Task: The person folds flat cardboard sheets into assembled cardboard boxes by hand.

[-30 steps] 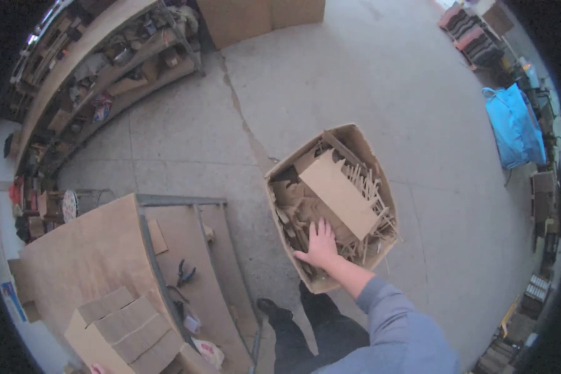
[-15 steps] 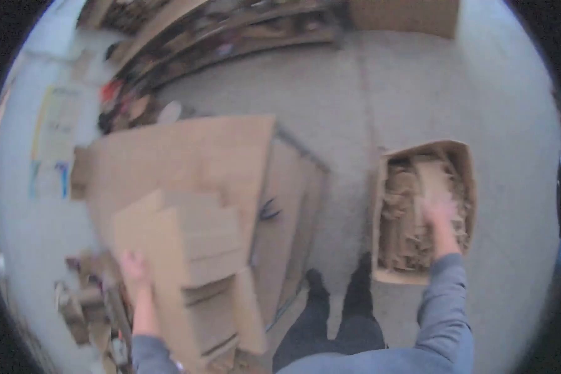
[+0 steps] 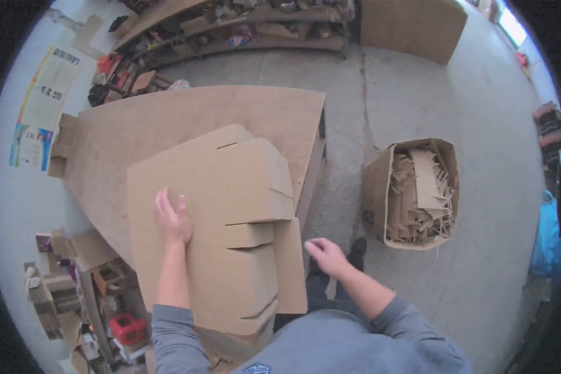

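My left hand [image 3: 173,218] lies flat with fingers spread on a stack of cut brown cardboard sheets [image 3: 212,187]. The stack rests on a large wooden table [image 3: 230,106], with slots and folded flaps along its right side. Just right of a projecting cardboard flap [image 3: 290,268] hovers my right hand [image 3: 328,255], its fingers loosely bent and nothing visible in them. Beyond it on the floor stands a cardboard box [image 3: 377,193] full of torn cardboard scraps [image 3: 411,193], a flat strip [image 3: 426,177] on top.
Shelves [image 3: 268,47] with assorted items line the back, near a big cardboard panel [image 3: 411,28]. At lower left are scrap pieces and a red case [image 3: 128,328]. A blue bag [image 3: 547,237] hangs at the right. A poster [image 3: 40,106] is on the left wall.
My right hand has left the scrap box and come back beside the cardboard stack. My left hand has moved up and right, and the stack now sits farther onto the table. The view has shifted.
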{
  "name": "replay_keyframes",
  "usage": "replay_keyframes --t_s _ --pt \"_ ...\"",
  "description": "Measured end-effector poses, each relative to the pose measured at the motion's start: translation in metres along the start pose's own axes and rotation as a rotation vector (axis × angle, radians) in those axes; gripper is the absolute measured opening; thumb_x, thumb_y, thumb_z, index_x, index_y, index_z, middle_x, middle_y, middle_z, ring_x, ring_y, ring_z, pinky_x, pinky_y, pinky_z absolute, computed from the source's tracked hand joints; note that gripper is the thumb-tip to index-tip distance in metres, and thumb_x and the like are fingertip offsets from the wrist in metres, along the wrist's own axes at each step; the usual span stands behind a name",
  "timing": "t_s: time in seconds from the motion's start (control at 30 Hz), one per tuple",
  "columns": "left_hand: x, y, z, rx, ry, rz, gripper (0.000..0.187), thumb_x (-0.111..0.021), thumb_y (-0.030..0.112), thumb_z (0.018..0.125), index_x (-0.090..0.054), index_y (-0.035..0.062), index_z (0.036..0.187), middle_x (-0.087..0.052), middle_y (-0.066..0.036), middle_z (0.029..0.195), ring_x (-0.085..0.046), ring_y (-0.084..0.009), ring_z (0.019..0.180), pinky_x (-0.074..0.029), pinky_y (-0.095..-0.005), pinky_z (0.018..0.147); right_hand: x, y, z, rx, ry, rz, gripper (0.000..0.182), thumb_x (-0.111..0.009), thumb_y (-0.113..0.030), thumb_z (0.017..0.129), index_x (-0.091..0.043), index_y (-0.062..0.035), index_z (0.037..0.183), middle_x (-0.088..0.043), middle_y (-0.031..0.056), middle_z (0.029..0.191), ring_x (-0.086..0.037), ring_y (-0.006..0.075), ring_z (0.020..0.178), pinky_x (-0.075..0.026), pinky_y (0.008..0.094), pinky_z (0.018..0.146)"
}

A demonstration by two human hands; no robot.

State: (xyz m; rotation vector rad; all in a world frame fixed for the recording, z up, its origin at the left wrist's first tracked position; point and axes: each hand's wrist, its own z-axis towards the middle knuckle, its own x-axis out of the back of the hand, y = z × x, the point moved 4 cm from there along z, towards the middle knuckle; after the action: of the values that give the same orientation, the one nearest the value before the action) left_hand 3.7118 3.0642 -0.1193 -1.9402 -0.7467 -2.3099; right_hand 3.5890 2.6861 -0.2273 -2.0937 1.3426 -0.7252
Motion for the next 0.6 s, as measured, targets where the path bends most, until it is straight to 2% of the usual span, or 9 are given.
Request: replay_keyframes --t_s 0.07,0.1,0.17,0.2,0.27,0.37,0.47,0.57,0.6 --pt "-0.004 -0.006 0.002 -0.037 0.014 0.009 0.069 -0.034 0.055 0.092 -0.037 0.0047 0.139 -0.033 -0.017 0.145 -0.027 -0.0290 0.136 -0.019 -0.0444 0.113 -0.027 -0.015 0.014 -0.032 -0.069 0.066 0.055 -0.048 -0.054 0.090 -0.060 -0.0053 0.112 -0.061 0.0085 0.093 -0.058 0.0176 0.078 -0.045 0.0323 0.075" --pt "-0.002 -0.002 0.000 -0.039 0.015 0.010 0.070 -0.035 0.056 0.091 -0.037 0.0048 0.138 -0.033 -0.017 0.145 -0.028 -0.0293 0.136 -0.020 -0.0446 0.112 -0.033 -0.011 0.024 -0.035 -0.053 0.078 0.051 -0.050 -0.054 0.089 -0.059 -0.0065 0.105 -0.059 0.0073 0.088 -0.055 0.0169 0.075 -0.044 0.0313 0.072" --pt "0.001 0.006 -0.002 -0.027 0.016 0.040 0.072 -0.035 0.059 0.089 -0.040 0.0053 0.137 -0.035 -0.017 0.143 -0.030 -0.0308 0.134 -0.021 -0.0451 0.111 -0.040 -0.003 0.050 -0.058 -0.021 0.129 0.044 -0.058 -0.055 0.083 -0.053 -0.0116 0.076 -0.047 0.0026 0.071 -0.044 0.0141 0.065 -0.037 0.0272 0.063" --pt "0.005 0.010 -0.002 -0.030 0.015 0.044 0.073 -0.035 0.059 0.089 -0.040 0.0052 0.137 -0.035 -0.018 0.143 -0.030 -0.0309 0.134 -0.021 -0.0451 0.111 -0.039 -0.009 0.053 -0.068 -0.051 0.150 0.044 -0.058 -0.054 0.083 -0.055 -0.0100 0.082 -0.050 0.0042 0.077 -0.048 0.0158 0.070 -0.040 0.0285 0.065" --pt "0.010 0.018 -0.006 -0.025 -0.013 0.089 0.073 -0.035 0.060 0.089 -0.040 0.0049 0.137 -0.036 -0.019 0.142 -0.030 -0.0314 0.133 -0.021 -0.0450 0.111 -0.040 -0.014 0.056 -0.138 -0.199 0.246 0.053 -0.062 -0.051 0.081 -0.061 -0.0037 0.105 -0.062 0.0106 0.102 -0.061 0.0224 0.090 -0.051 0.0338 0.074" --pt "0.008 0.018 -0.007 -0.041 -0.024 0.064 0.073 -0.035 0.059 0.089 -0.037 0.0053 0.138 -0.033 -0.017 0.144 -0.028 -0.0304 0.134 -0.020 -0.0455 0.111 -0.039 -0.023 0.056 -0.130 -0.314 0.131 0.066 -0.067 -0.056 0.074 -0.059 -0.0036 0.113 -0.061 0.0106 0.111 -0.060 0.0248 0.099 -0.052 0.0325 0.077" --pt "0.001 0.007 -0.008 -0.074 0.069 0.055 0.071 -0.036 0.058 0.089 -0.044 0.0049 0.135 -0.039 -0.019 0.140 -0.032 -0.0311 0.132 -0.024 -0.0456 0.109 -0.038 -0.040 0.038 -0.130 -0.173 0.007 0.060 -0.064 -0.053 0.078 -0.063 -0.0001 0.106 -0.062 0.0136 0.110 -0.061 0.0267 0.097 -0.051 0.0338 0.077" --pt "0.009 0.017 -0.013 -0.012 0.002 -0.001 0.068 -0.034 0.054 0.090 -0.042 0.0058 0.137 -0.036 -0.016 0.144 -0.028 -0.0282 0.136 -0.020 -0.0453 0.112 -0.029 -0.053 0.026 -0.097 -0.188 0.019 0.065 -0.062 -0.060 0.075 -0.066 -0.0014 0.102 -0.063 0.0121 0.109 -0.061 0.0261 0.099 -0.050 0.0341 0.079" --pt "0.010 0.016 -0.011 -0.011 -0.005 0.002 0.067 -0.035 0.054 0.089 -0.042 0.0058 0.136 -0.036 -0.016 0.144 -0.028 -0.0282 0.136 -0.020 -0.0454 0.112 -0.028 -0.043 0.036 -0.090 -0.222 0.055 0.063 -0.064 -0.058 0.075 -0.066 -0.0017 0.103 -0.063 0.0117 0.110 -0.061 0.0257 0.100 -0.050 0.0337 0.081"
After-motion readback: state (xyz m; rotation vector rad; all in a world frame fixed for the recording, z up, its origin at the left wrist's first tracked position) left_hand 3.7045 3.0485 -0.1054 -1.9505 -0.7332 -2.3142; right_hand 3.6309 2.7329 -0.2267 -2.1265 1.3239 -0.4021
